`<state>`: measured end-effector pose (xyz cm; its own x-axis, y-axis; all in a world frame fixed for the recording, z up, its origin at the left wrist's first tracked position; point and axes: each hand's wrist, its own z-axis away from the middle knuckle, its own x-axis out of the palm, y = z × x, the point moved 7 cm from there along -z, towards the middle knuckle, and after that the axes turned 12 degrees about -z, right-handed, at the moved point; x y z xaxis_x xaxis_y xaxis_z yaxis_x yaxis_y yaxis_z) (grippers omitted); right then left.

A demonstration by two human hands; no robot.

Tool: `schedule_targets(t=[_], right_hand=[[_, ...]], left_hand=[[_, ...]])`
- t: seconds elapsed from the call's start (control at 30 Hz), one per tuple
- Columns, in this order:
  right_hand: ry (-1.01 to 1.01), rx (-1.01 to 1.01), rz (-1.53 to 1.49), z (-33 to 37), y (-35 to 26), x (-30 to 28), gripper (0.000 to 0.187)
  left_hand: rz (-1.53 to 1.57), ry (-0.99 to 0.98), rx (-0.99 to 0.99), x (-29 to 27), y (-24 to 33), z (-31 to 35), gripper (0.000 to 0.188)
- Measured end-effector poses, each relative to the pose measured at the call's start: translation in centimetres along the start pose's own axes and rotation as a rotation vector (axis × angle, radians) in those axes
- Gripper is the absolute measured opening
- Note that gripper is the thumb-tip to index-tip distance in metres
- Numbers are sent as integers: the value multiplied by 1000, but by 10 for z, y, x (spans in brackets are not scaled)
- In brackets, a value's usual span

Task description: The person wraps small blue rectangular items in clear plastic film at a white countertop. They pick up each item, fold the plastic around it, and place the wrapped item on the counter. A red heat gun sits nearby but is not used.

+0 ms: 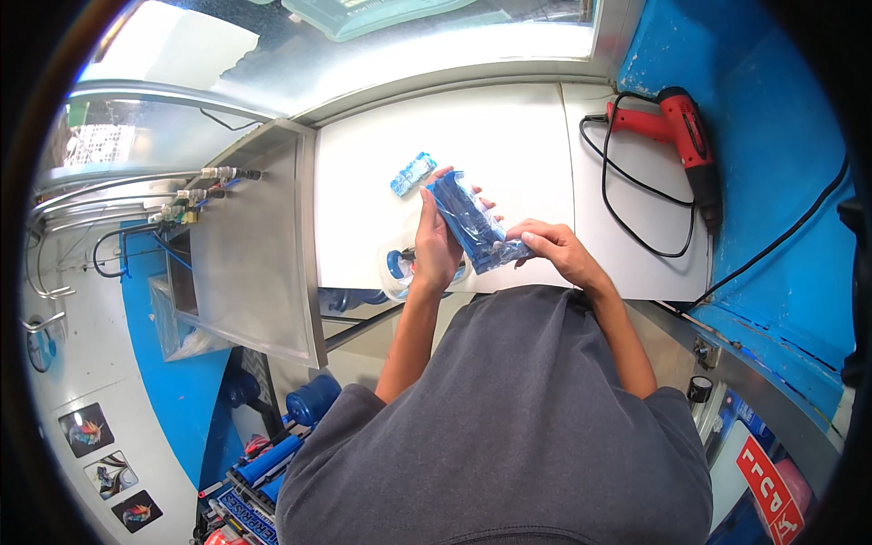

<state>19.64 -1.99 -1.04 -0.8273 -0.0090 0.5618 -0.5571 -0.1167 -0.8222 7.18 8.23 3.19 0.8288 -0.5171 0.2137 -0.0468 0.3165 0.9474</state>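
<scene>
My left hand [440, 241] is wrapped round the side of a blue, clear-wrapped plastic packet [468, 216], its fingertips showing past the far edge. At the packet's lower right corner, my right hand [560, 252] pinches the crinkled wrapping between thumb and fingers. What lies inside the wrapping cannot be made out. Beyond my left hand, a smaller blue-and-white packet [413, 173] lies on the white worktop [363, 145]. Partly hidden behind my left wrist is a clear plastic tub [394, 289] with blue and dark items in it.
A red and black heat gun [688, 136] with a looped black cord rests at the right, beside a blue wall [767, 182]. To the left stands a metal sink [254, 236] with hoses and taps [195, 195] above it. Blue water jugs [312, 400] are below at left.
</scene>
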Motion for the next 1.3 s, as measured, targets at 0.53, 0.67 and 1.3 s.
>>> schedule_targets(t=[0.53,0.67,1.3], right_hand=[[303,-102,994,31,-14,-53,34],[320,-323,1254,27,-72,-28,37],[-288,-203,813,-1,-136,51,16]], left_hand=[[-215,-368,90,34,26,13,85],[-238,-544,4,43,29,20,86],[-402,-904,-203,63,20,43,91]])
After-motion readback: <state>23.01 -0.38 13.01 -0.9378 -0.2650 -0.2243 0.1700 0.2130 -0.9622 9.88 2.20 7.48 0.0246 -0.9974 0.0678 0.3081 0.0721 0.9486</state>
